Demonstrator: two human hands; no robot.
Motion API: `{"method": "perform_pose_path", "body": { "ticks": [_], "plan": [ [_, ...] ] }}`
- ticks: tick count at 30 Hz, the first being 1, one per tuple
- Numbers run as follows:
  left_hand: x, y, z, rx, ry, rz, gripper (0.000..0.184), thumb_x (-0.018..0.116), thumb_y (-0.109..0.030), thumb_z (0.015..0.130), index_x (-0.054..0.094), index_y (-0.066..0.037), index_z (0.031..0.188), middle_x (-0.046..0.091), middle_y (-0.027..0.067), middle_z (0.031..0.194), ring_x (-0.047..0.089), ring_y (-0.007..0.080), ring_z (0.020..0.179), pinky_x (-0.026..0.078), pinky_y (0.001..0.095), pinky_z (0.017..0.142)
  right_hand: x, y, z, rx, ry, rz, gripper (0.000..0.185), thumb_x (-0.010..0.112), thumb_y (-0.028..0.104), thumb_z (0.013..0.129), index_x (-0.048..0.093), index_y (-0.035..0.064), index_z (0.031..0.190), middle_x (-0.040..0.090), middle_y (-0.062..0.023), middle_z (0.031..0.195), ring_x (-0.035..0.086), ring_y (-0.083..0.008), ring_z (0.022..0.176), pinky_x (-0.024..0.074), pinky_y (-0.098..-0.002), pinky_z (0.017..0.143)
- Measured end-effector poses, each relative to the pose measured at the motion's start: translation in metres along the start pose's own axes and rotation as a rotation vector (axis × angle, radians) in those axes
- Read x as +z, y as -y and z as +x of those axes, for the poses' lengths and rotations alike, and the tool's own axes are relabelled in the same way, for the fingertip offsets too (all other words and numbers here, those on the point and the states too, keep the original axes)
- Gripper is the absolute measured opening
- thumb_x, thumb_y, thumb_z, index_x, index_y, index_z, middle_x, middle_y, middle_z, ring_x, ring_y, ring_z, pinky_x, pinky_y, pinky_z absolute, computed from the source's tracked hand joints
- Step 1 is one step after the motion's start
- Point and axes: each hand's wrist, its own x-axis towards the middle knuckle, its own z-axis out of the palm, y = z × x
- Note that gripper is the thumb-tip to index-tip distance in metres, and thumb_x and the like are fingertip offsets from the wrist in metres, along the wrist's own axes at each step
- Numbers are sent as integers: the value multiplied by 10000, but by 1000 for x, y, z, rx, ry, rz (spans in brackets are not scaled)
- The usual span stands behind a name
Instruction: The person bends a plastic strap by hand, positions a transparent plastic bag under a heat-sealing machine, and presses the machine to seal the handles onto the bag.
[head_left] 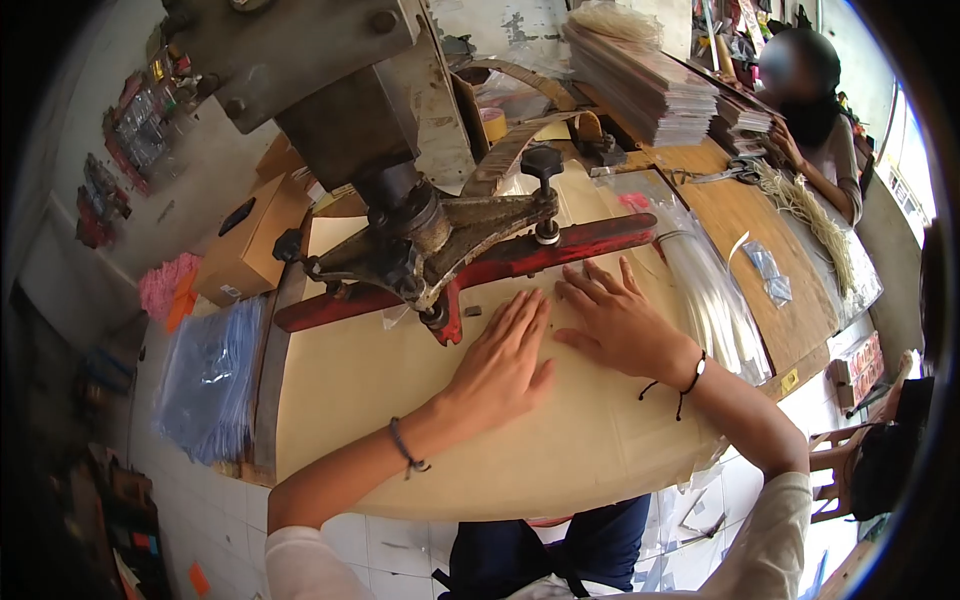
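Observation:
My left hand (pixel 500 365) lies flat on the tan sheet (pixel 400 440) that covers the worktable, its fingers stretched toward the machine. To its right, my right hand (pixel 612 318) also rests on the sheet with fingers spread, the fingertips close to the red bar (pixel 590 242). Neither hand holds anything. Above the sheet stands a metal press (pixel 430 225) with black knobs, its arms joined to the red bar. A small dark piece (pixel 472 311) lies on the sheet between the press and my left hand.
Clear plastic sleeves (pixel 205 375) are stacked at the left beside a cardboard box (pixel 250 240). Tall stacked sheets (pixel 645 85), scissors (pixel 735 172) and a bundle of strings (pixel 815 220) are at the back right. A person (pixel 825 140) is there, holding a flat item.

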Motion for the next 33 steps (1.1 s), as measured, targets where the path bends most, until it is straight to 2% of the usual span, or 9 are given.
{"method": "perform_pose_path", "body": {
  "ticks": [5,8,11,14,21,23,26,30,33],
  "plan": [
    [23,-3,28,-70,-29,-18,667,603,-233,918,391,138,1429,373,322,1501,368,432,1415,309,487,1190,4,-14,-3,-29,-60,150,735,569,442,994,369,-74,1478,416,-254,1528,350,-385,1458,266,-506,1213],
    [18,-4,32,-76,2,-47,678,601,-229,915,371,119,1450,395,307,1472,384,426,1386,319,487,1176,-17,-7,-3,111,-39,51,783,600,438,979,351,-126,1460,483,-284,1454,410,-380,1413,321,-456,1181],
    [16,-2,34,-87,18,-62,696,604,-233,911,350,93,1471,403,281,1458,382,423,1374,315,492,1172,-10,-17,-4,132,-11,41,807,619,455,966,362,-147,1438,556,-286,1367,453,-373,1374,341,-462,1156],
    [23,1,33,-63,-32,-36,706,604,-248,912,339,76,1480,407,257,1441,383,424,1357,314,498,1164,-15,-18,-3,114,-27,134,786,623,462,962,396,-135,1421,592,-278,1322,450,-385,1376,333,-459,1168],
    [19,4,36,-40,1,-56,700,587,-279,924,343,67,1482,397,257,1421,387,422,1329,311,499,1150,-8,-19,-4,67,-121,-14,701,608,470,970,472,-54,1416,539,-257,1411,432,-375,1398,301,-478,1197],
    [21,6,35,-50,7,-65,699,577,-290,935,338,72,1485,388,257,1444,374,418,1353,297,499,1165,-12,-14,0,57,-142,-48,668,596,457,981,486,-39,1415,518,-242,1446,424,-362,1410,296,-487,1200],
    [28,9,33,-66,10,-36,695,550,-327,962,341,85,1482,373,259,1482,347,411,1397,268,498,1192,0,-25,3,-72,-68,0,615,572,419,1001,498,-36,1408,510,-214,1470,415,-348,1423,288,-502,1204],
    [24,8,25,-64,20,21,710,504,-403,1000,358,111,1468,360,266,1522,311,412,1446,231,495,1226,-8,-19,4,-56,-58,47,577,546,390,1018,506,-35,1405,522,-192,1467,421,-334,1422,284,-505,1206],
    [22,12,12,-93,-23,63,733,503,-444,1006,375,121,1455,344,302,1534,310,427,1457,240,509,1221,-5,-20,3,-64,-77,25,568,542,385,1019,512,-36,1400,523,-194,1465,425,-332,1420,283,-504,1208]
  ]
}}
